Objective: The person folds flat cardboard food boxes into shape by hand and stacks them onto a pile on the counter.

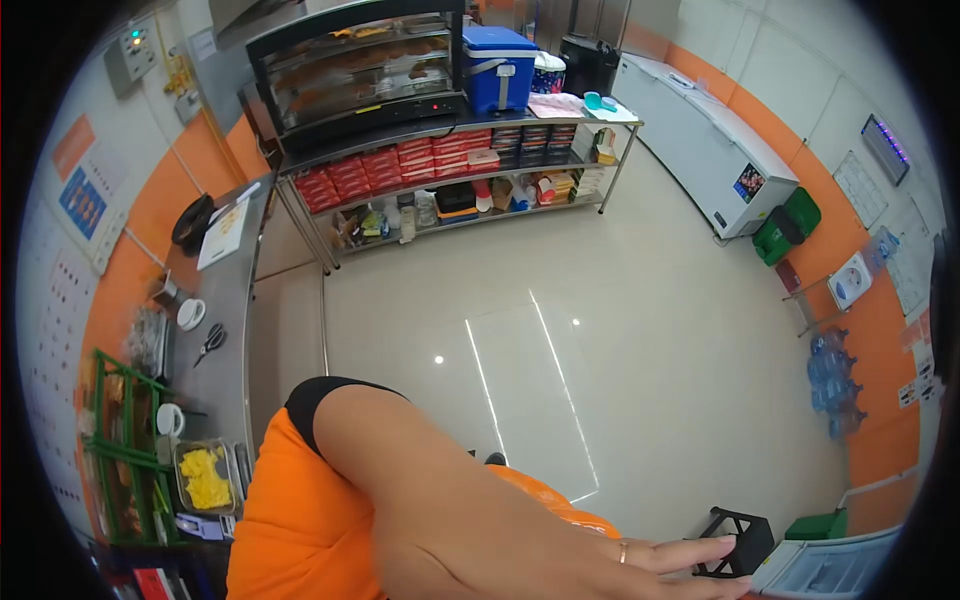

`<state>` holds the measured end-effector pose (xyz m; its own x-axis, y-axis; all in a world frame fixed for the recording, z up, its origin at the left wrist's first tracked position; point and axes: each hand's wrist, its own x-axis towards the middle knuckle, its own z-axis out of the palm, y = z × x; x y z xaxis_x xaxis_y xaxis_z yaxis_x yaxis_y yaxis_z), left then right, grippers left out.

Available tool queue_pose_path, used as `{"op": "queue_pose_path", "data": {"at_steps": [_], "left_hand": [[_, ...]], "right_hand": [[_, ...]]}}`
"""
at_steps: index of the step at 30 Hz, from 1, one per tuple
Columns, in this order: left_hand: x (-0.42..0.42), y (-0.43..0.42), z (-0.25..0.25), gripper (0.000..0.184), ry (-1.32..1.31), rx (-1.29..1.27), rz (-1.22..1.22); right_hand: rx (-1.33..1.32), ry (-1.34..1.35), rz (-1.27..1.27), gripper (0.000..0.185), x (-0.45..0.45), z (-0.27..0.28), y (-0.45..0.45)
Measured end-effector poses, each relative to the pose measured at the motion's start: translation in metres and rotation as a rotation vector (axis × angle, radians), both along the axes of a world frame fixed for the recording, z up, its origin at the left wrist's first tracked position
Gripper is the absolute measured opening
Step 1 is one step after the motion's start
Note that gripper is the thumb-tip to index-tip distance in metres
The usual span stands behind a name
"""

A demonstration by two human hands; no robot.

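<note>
My left arm, in an orange sleeve with a black cuff, reaches across the bottom of the head view toward the lower right. The left hand has a ring on one finger, and its visible fingers are stretched out with nothing seen between them. Its fingertips lie over the black stand and beside the white-edged appliance at the bottom right. Whether they touch either is unclear. The rest of the hand is cut off by the frame's lower edge. My right hand is out of view.
A steel counter on the left bears scissors and a tub of yellow food. Across the floor stand a steel shelf table with a display warmer, and a chest freezer. Water bottles stand by the right wall.
</note>
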<state>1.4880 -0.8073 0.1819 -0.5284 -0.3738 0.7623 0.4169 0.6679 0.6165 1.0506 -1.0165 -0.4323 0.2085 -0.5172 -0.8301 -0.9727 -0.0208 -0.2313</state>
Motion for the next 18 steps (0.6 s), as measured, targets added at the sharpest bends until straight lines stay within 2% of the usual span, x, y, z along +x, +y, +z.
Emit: {"op": "queue_pose_path", "data": {"at_steps": [2,4,5,7,10,12,13,14,15,17,18], "left_hand": [[0.037,-0.027,0.009,0.110,-0.054,0.126,-0.045],[0.061,-0.063,0.004,0.119,0.077,0.097,-0.014],[0.064,-0.083,-0.012,0.126,0.233,0.009,0.031],[0.099,-0.123,-0.021,0.128,0.291,0.013,0.016],[0.212,-0.166,-0.010,0.119,0.104,0.224,-0.075],[0.284,-0.207,-0.032,0.112,0.169,0.294,0.013],[0.310,-0.234,-0.053,0.101,0.247,0.354,0.064],[0.336,-0.260,-0.075,0.092,0.328,0.412,0.116],[0.357,-0.296,-0.096,0.081,0.420,0.496,0.151],[0.393,-0.383,-0.159,0.062,0.565,0.446,0.098],[0.405,-0.424,-0.180,0.058,0.597,0.558,0.049]], "right_hand": [[-0.061,0.007,0.034,0.035,0.021,-0.013,-0.071],[-0.186,-0.041,0.039,0.035,0.060,-0.031,-0.152],[-0.270,-0.079,0.049,0.036,0.086,-0.044,-0.194],[-0.268,-0.315,-0.225,0.033,0.179,-0.010,-0.257],[-0.393,-0.521,-0.170,0.026,0.288,0.017,-0.330],[-0.518,-0.657,-0.097,0.024,0.334,0.022,-0.354],[-0.565,-0.719,-0.051,0.023,0.349,0.032,-0.354],[-0.536,-0.626,-0.100,0.022,0.357,0.048,-0.349],[-0.434,-0.507,-0.158,0.027,0.356,0.037,-0.350],[-0.344,-0.394,-0.129,0.036,0.331,0.027,-0.340],[-0.276,-0.260,-0.109,0.032,0.314,0.031,-0.334]]}}
